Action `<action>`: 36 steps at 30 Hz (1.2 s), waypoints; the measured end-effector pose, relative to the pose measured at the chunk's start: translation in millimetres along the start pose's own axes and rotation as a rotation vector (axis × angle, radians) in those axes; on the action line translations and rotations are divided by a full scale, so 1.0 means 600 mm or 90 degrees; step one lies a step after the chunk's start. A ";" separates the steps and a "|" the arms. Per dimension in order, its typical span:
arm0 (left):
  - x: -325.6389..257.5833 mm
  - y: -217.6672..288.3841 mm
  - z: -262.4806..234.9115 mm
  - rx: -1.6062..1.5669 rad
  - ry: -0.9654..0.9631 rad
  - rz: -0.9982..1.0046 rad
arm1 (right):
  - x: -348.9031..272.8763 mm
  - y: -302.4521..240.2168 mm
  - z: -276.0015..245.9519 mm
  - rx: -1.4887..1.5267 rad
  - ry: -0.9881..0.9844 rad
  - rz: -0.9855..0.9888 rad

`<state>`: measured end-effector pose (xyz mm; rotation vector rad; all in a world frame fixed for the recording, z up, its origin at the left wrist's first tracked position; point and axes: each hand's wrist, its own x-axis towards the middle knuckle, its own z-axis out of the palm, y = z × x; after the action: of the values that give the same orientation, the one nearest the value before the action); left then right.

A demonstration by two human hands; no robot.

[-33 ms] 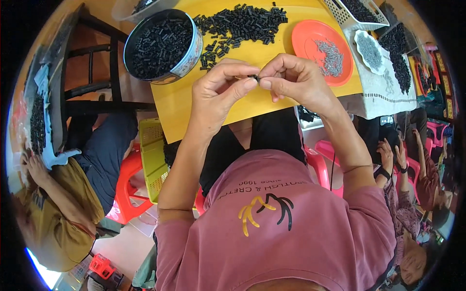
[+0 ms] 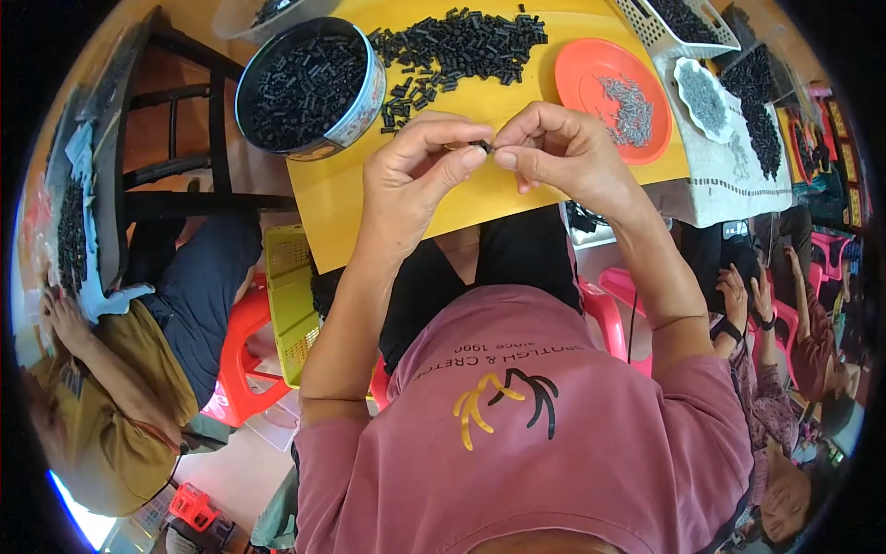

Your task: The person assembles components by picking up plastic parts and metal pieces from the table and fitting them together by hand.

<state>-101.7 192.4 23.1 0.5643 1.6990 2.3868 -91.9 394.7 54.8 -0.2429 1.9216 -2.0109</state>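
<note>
My left hand (image 2: 420, 171) pinches a small black plastic piece (image 2: 483, 146) between thumb and fingertips, above the near part of the yellow tabletop (image 2: 369, 189). Close against its right end, the thumb and index finger of my right hand (image 2: 558, 152) are pressed together; whatever lies between them is too small to make out. Beyond my hands spreads a heap of short black tubular pieces (image 2: 466, 44). An orange-red plate (image 2: 574, 69) to the right bears many tiny grey metal parts (image 2: 630, 111).
On the left stands a round tin (image 2: 366, 92) full of black pieces. A white basket (image 2: 653, 35) and a scalloped white dish (image 2: 685, 88) sit at the far right, beside more black pieces (image 2: 759, 111). A yellow-green crate (image 2: 284, 319) is left of my lap. Other people sit on both sides.
The black piece and my left fingertips have shifted very slightly left, away from my right fingertips. Everything else looks the same.
</note>
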 end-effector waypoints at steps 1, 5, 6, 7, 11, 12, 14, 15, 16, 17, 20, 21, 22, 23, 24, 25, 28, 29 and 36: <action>-0.001 0.003 0.000 0.019 0.018 -0.015 | 0.000 0.003 -0.002 -0.005 0.010 -0.012; -0.002 0.005 0.009 0.031 0.089 -0.039 | -0.001 -0.002 -0.007 -0.004 0.014 -0.047; -0.002 0.004 0.010 0.031 0.089 -0.039 | -0.001 -0.004 -0.006 -0.003 0.014 -0.046; -0.002 0.002 0.011 0.085 0.085 -0.002 | -0.001 -0.006 -0.003 -0.003 0.022 -0.054; 0.001 -0.006 0.003 0.250 0.022 0.103 | 0.001 -0.008 0.001 -0.008 0.033 -0.059; 0.001 -0.006 0.003 0.251 0.022 0.103 | 0.002 -0.008 0.002 -0.008 0.032 -0.060; 0.002 -0.006 0.006 0.259 0.010 0.120 | 0.003 -0.007 0.002 -0.021 0.026 -0.051; 0.001 -0.006 0.008 0.260 0.010 0.120 | 0.003 -0.007 0.001 -0.021 0.025 -0.052; 0.000 -0.006 0.011 0.246 0.023 0.107 | 0.003 -0.008 -0.001 -0.022 0.018 -0.038; -0.001 -0.005 0.014 0.232 0.036 0.094 | 0.003 -0.009 -0.002 -0.023 0.012 -0.025; -0.004 -0.008 0.018 0.277 0.036 0.113 | 0.003 -0.006 -0.001 -0.017 0.029 -0.007; -0.005 -0.007 0.017 0.277 0.036 0.113 | 0.003 -0.003 -0.001 -0.018 0.029 -0.007; -0.006 -0.006 0.016 0.349 0.014 0.124 | 0.002 0.001 -0.001 -0.022 0.025 0.013; -0.008 -0.004 0.016 0.421 -0.007 0.135 | 0.002 0.004 -0.001 -0.026 0.020 0.032; -0.011 -0.004 0.016 0.422 -0.006 0.135 | 0.002 0.008 -0.001 -0.026 0.018 0.032; -0.013 -0.005 0.017 0.431 -0.008 0.133 | 0.003 0.011 -0.002 -0.034 0.012 0.042; -0.018 -0.006 0.019 0.459 -0.019 0.143 | 0.007 0.023 -0.006 -0.033 -0.004 0.072; -0.020 -0.007 0.019 0.479 -0.026 0.152 | 0.009 0.028 -0.007 -0.023 -0.016 0.091; -0.035 -0.015 0.013 0.478 -0.050 0.135 | 0.011 0.038 0.005 -0.004 -0.003 0.138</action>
<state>-80.5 195.5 12.3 0.9537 2.5876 1.7284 -93.7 389.1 31.9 -0.0392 1.8635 -1.8612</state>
